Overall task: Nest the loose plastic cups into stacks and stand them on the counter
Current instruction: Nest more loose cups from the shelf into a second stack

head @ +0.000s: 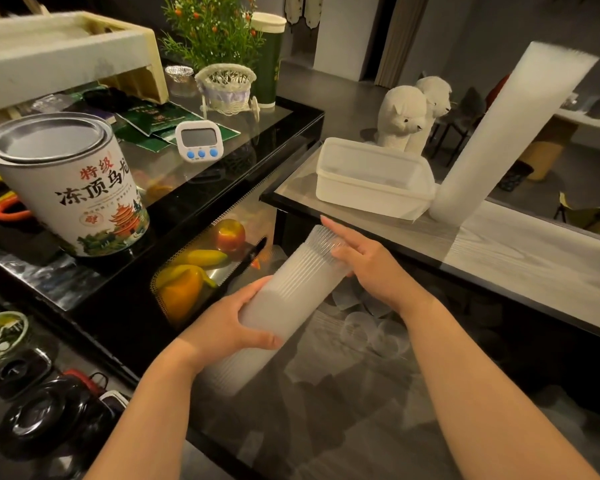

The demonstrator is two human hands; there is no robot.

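A stack of nested clear plastic cups [291, 289] lies tilted in mid-air between both hands, its rims pointing up and to the right. My left hand [236, 327] grips the stack's lower part from the left. My right hand [364, 265] presses on the rim end, index finger stretched out. Below them, loose clear cups [374, 334] lie on a lower glass surface. A tall finished stack of cups [503, 133] stands leaning on the grey counter [534, 258] at the right.
A white lidded plastic box [371, 178] sits on the counter beside the tall stack. A large tea tin [66, 181], a white timer [198, 140] and a wicker basket [226, 84] stand on the black glass shelf at the left. Fruit [201, 261] lies below it.
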